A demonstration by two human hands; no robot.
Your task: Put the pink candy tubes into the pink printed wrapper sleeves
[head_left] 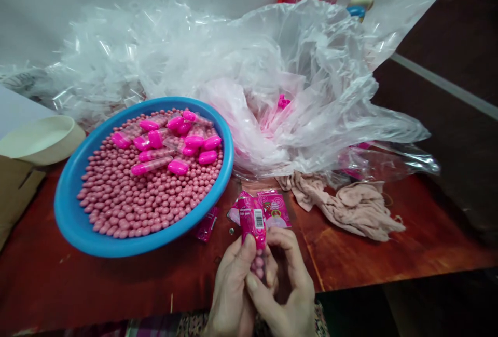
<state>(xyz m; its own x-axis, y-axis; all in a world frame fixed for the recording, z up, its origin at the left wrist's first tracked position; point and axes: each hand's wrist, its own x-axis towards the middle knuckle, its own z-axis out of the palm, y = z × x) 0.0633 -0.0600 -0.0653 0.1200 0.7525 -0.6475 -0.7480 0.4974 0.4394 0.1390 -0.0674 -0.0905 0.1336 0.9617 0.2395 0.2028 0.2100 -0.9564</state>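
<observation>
Both my hands hold one small tube of pink candy balls [259, 264] topped with a bright pink printed label card [252, 220] that carries a barcode. My left hand [232, 287] has its thumb pressed on the lower edge of the card. The fingers of my right hand [290, 287] close round the tube from the other side. Just beyond, more pink printed labels [279, 210] lie on the table. To the left stands a blue basin [64, 212] full of pink candy balls [128, 191]; several clear tubes with bright pink caps [178, 166] rest on them.
A large heap of clear plastic [155, 51] and a crumpled clear bag [311, 56] fill the back of the reddish table [350, 259]. A beige cloth [358, 210] lies at right. A white bowl [50, 139] and a cardboard box [15, 191] stand at far left.
</observation>
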